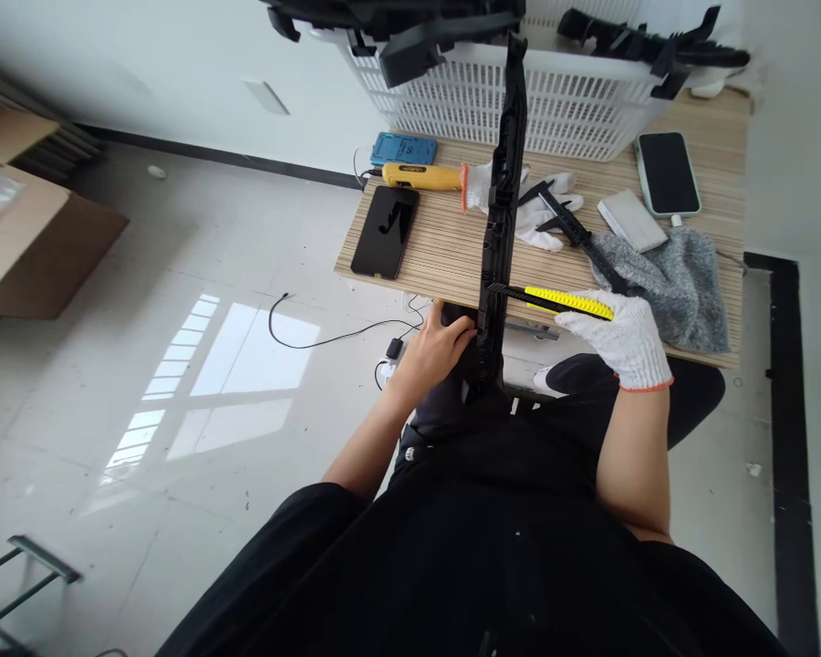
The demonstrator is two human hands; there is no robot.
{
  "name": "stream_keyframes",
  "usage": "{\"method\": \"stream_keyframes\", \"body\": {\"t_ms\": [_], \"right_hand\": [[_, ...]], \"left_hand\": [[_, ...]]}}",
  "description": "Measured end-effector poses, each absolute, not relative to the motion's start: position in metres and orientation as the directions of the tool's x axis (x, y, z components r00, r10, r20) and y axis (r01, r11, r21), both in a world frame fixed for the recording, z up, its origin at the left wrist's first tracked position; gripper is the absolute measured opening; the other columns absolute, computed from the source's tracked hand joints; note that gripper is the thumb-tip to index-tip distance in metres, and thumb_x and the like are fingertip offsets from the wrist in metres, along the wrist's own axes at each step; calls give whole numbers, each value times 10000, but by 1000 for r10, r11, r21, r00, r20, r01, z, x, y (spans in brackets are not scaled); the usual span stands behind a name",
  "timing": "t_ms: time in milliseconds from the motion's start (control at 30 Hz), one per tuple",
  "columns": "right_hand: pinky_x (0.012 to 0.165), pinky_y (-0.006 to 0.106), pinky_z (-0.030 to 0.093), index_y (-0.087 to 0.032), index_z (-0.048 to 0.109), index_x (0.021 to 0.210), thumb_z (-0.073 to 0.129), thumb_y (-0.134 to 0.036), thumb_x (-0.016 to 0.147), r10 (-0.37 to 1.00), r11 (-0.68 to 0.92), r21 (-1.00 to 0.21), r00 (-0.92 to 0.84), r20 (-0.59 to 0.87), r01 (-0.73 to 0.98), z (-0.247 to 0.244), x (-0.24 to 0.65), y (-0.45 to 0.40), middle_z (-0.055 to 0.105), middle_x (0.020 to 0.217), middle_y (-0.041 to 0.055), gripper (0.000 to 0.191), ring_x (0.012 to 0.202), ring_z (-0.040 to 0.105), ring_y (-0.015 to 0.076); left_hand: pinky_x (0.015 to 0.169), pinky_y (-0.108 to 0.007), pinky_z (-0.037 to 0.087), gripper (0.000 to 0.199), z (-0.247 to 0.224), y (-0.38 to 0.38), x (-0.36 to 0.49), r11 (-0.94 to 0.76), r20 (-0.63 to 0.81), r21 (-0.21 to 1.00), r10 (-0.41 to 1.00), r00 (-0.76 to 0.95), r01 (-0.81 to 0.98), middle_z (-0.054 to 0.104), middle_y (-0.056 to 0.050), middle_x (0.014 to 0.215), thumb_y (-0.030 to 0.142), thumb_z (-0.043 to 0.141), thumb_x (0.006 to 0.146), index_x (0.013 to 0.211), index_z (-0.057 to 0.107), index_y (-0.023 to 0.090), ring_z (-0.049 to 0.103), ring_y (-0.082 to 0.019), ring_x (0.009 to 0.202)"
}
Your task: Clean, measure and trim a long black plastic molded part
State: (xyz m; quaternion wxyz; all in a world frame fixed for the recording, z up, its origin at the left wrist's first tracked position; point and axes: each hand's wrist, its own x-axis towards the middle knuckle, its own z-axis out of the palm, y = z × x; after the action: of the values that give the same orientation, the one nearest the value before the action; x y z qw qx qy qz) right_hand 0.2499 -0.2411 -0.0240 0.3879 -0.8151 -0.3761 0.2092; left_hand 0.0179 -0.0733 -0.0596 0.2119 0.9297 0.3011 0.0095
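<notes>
A long black plastic trim part (499,228) stands up from my lap, crossing the table's front edge. My bare left hand (432,351) grips its lower left side with bent fingers; some fingertips are hidden behind it. My right hand (622,338), in a white knit glove with an orange cuff, is closed round a yellow-and-black utility knife (567,301). The knife's dark blade points left and its tip lies over the trim part's lower middle. Whether the tip presses on the plastic, I cannot tell.
On the wooden table (444,265) lie a black phone (385,232), a yellow-handled tool (422,177), a white glove (544,219), calipers (575,228), a grey cloth (688,283) and a charging phone (669,173). A white basket (575,105) behind bears more black parts. A cable (342,335) trails on the floor.
</notes>
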Motion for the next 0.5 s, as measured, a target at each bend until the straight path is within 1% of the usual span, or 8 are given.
{"method": "stream_keyframes", "body": {"t_ms": [33,100,167,200,267,367,433,500], "right_hand": [[775,359,607,-265,812,1014,777,-521,771,777,-415,-787,627,-46,456,-25,250,-241,789,937,36,355,838,737,251],[852,382,602,-257,810,1028,787,-507,766,780,-400,-787,626,-22,470,-26,250,-242,791,970,35,364,900,739,264],[943,404,581,-241,807,1042,797,-493,760,785,-373,-796,619,3,476,-28,249,-243,789,1015,38,378,969,735,273],[972,410,570,-234,806,1047,800,-488,759,787,-361,-803,617,12,475,-28,249,-244,788,1032,42,384,993,732,275],[994,411,562,-226,805,1049,802,-486,760,785,-356,-809,620,13,467,-29,248,-245,787,1041,46,389,1008,730,273],[978,411,575,-234,806,1052,795,-484,768,781,-382,-802,625,-14,459,-28,247,-245,787,1029,44,379,990,735,267],[961,412,588,-236,804,1065,789,-478,773,782,-391,-806,622,-37,444,-28,247,-245,785,1044,47,380,989,738,267],[956,418,595,-230,803,1069,795,-480,763,782,-394,-815,621,-55,424,-28,247,-245,784,1058,54,395,989,740,270]], "left_hand": [[723,-337,542,255,-57,-72,15,-714,-68,435,581,811,548,546,-139,1357,402,493,1025,1083,682,241,700,-251,947],[714,-305,531,255,-50,-69,13,-618,12,563,670,742,549,686,-84,1101,416,513,1017,950,668,226,701,-209,861],[700,-281,533,289,-44,-66,16,-464,67,734,775,628,495,718,-46,901,451,506,1018,913,641,218,701,-185,811],[704,-274,539,288,-42,-64,21,-404,91,808,805,586,429,726,-45,901,469,511,1014,953,637,217,706,-182,842],[773,-282,559,295,-41,-59,37,-354,153,899,805,574,257,730,-73,1081,484,560,989,1114,618,222,696,-195,1016],[918,-339,560,503,-46,-47,68,-284,174,957,739,651,66,647,-111,1324,468,702,902,1315,529,238,630,-230,1212],[932,-360,565,603,-51,-39,87,-171,100,985,677,729,23,665,-114,1279,457,780,836,1324,514,223,656,-242,1166],[891,-348,579,595,-55,-32,99,-65,28,998,607,794,14,712,-94,1140,447,821,793,1258,544,200,698,-233,1055]]}}
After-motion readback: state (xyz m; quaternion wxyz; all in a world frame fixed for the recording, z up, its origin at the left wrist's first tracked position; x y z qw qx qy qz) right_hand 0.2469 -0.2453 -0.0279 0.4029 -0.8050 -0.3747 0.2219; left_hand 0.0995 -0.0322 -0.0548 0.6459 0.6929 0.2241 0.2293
